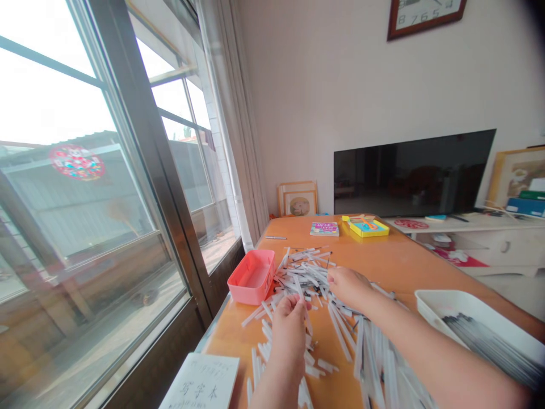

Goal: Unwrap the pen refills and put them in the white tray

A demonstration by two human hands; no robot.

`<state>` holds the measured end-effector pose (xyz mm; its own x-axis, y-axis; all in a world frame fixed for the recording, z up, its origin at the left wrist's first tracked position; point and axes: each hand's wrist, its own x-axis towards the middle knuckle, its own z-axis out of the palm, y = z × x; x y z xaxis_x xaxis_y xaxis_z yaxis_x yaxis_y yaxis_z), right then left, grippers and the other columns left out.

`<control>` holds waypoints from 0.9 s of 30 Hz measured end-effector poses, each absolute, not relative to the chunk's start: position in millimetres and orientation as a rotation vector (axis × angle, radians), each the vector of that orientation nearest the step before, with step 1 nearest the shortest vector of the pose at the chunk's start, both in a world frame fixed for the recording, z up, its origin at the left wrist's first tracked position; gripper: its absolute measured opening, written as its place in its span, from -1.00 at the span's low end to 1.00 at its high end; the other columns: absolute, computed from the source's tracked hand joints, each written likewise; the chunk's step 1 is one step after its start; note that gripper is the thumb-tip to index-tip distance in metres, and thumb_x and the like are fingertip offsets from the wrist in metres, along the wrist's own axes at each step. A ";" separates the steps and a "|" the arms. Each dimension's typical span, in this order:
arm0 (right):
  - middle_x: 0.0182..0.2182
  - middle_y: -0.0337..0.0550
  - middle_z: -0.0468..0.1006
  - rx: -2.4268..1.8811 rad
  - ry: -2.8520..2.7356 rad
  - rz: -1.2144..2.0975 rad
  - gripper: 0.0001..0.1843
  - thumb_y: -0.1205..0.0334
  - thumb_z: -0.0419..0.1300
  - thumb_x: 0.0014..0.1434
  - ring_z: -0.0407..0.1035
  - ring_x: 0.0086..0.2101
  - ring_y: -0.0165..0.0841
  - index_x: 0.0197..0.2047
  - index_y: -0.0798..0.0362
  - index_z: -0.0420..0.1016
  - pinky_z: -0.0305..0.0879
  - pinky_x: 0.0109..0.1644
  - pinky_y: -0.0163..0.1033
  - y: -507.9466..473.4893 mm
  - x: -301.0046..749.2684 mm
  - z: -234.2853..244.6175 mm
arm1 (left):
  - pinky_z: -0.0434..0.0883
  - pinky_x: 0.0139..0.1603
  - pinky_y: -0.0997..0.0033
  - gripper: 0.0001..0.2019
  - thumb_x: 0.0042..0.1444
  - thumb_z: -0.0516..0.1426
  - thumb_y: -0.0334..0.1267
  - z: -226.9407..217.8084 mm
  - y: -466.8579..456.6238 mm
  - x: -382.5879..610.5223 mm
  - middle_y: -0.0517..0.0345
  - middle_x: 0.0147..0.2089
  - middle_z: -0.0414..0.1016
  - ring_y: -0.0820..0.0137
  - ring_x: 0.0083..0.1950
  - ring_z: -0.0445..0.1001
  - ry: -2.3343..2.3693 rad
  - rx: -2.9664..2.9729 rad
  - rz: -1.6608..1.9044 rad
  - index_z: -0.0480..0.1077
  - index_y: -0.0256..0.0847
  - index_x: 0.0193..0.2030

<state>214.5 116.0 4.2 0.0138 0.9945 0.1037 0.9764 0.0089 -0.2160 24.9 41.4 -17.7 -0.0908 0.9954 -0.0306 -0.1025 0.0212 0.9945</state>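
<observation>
The left hand (292, 321) pinches 1 translucent pen barrel (297, 286) between thumb and fingers, its end slanting upward. The right hand (351, 288) has its fingers curled together just to the right — whether they hold anything, I cannot tell. Around both hands spreads a loose heap of pen parts (313, 275) on the orange tabletop (383, 255). Left of the pinch sits a pink plastic basket (249, 295); well to its right, a white tray (419, 301) holds dark-tipped refills (489, 343). Farther ahead lie a purple booklet (324, 229) and a yellow box (368, 232).
</observation>
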 end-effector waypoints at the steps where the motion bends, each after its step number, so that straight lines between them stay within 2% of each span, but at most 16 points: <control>1: -0.25 -0.13 0.63 -2.062 -2.069 0.128 -0.78 0.25 0.13 0.14 0.45 -0.22 -0.28 -0.22 -0.08 0.60 0.07 -0.29 -0.30 120.0 212.1 3.2 | 0.18 -0.31 0.42 -0.70 0.06 0.19 -0.02 -16.2 41.2 24.1 0.09 -0.34 0.47 0.42 -0.38 0.25 1.217 1.057 1.316 0.48 -0.25 -0.28; 7: -0.30 -0.12 0.64 -2.089 -2.168 0.235 -0.81 0.24 0.21 0.04 0.48 -0.26 -0.28 -0.27 -0.06 0.64 0.11 -0.32 -0.31 133.4 211.0 1.3 | 0.20 -0.24 0.38 -0.70 0.06 0.21 0.00 -9.8 41.1 19.6 0.11 -0.34 0.44 0.42 -0.37 0.26 1.276 1.026 1.327 0.48 -0.23 -0.27; 15: -0.47 -0.07 0.60 -2.154 -2.290 0.364 -0.87 0.20 0.25 -0.07 0.47 -0.40 -0.26 -0.46 0.02 0.63 0.21 -0.34 -0.28 110.0 225.8 6.2 | 0.15 -0.30 0.40 -0.76 0.08 0.16 -0.07 -10.3 42.0 19.8 0.18 -0.40 0.36 0.43 -0.39 0.21 1.289 0.993 1.332 0.44 -0.22 -0.29; 19: -0.48 -0.06 0.60 -2.188 -2.307 0.422 -0.85 0.17 0.25 -0.09 0.46 -0.45 -0.25 -0.47 0.04 0.61 0.24 -0.38 -0.25 96.8 226.2 2.6 | 0.16 -0.30 0.40 -0.75 0.06 0.17 -0.07 -11.3 42.5 20.6 0.16 -0.39 0.38 0.44 -0.41 0.20 1.286 1.004 1.323 0.45 -0.24 -0.30; 27: -0.48 -0.04 0.60 -2.193 -2.286 0.482 -0.81 0.16 0.22 -0.01 0.44 -0.48 -0.30 -0.46 0.07 0.60 0.23 -0.40 -0.27 95.6 229.7 -2.5 | 0.14 -0.33 0.42 -0.69 0.05 0.20 0.00 -15.3 43.5 18.7 0.21 -0.42 0.32 0.46 -0.41 0.20 1.284 1.010 1.323 0.47 -0.23 -0.27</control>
<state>229.7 95.6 -2.5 -0.0618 0.9662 -0.2501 0.9850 0.0186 -0.1715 18.7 43.5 -15.3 -0.1596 0.9846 -0.0711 -0.1005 0.0555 0.9934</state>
